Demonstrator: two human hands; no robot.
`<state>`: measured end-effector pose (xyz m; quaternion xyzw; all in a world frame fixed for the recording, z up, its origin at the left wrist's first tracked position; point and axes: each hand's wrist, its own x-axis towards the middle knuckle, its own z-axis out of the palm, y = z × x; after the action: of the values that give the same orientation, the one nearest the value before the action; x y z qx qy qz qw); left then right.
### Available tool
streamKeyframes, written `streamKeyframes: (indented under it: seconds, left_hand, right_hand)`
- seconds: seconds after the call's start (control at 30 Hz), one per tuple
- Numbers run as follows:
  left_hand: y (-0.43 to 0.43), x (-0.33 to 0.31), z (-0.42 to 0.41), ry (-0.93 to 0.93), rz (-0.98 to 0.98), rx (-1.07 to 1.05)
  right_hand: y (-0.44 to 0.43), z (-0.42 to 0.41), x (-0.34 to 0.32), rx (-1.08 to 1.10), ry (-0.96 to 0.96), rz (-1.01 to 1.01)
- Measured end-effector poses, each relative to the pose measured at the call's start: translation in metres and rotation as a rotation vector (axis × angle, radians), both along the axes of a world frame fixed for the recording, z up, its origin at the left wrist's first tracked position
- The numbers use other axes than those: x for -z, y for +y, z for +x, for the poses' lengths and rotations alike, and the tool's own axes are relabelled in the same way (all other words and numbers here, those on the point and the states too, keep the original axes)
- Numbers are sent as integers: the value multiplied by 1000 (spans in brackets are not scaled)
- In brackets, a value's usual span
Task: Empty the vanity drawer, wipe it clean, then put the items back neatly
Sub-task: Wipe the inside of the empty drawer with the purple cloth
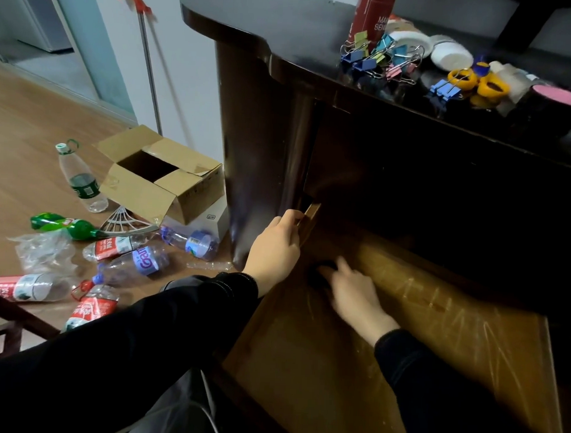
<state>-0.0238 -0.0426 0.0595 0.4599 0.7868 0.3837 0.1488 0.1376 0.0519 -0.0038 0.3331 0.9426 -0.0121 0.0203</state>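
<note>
The vanity drawer (436,318) is pulled out, its brown bottom bare and streaked. My left hand (275,245) grips the drawer's left side wall near its back corner. My right hand (352,294) reaches inside toward the back left, blurred, with fingers over a small dark thing (321,276) that I cannot make out. On the dark vanity top (284,38) lie the removed items: several coloured binder clips (380,62), white round pads (451,57), yellow rings (476,83), a red box (373,15) and a pink-topped black container (560,99).
On the wooden floor to the left lie several plastic bottles (130,253), an open cardboard box (162,176), a crumpled plastic bag (43,250) and a white fan-shaped piece (122,220). A red-handled mop (147,56) leans on the wall. A dark chair frame (8,316) stands at lower left.
</note>
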Motion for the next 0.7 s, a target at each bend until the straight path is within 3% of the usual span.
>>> streamKeyframes:
  seconds: [0.1, 0.2, 0.43, 0.6, 0.7]
  left_hand:
    - [-1, -2, 1, 6, -4, -1]
    - [-1, -2, 1, 0, -1, -3]
    - [2, 3, 0, 13, 28, -23]
    - [-1, 0, 0, 17, 28, -12]
    - [0, 1, 0, 11, 25, -15]
  right_hand:
    - [18, -19, -11, 192, 30, -19]
    - [8, -33, -14, 242, 44, -48]
    - [-17, 4, 15, -157, 31, -30]
    - [5, -17, -6, 159, 54, 5]
    - [-19, -33, -1, 199, 9, -105]
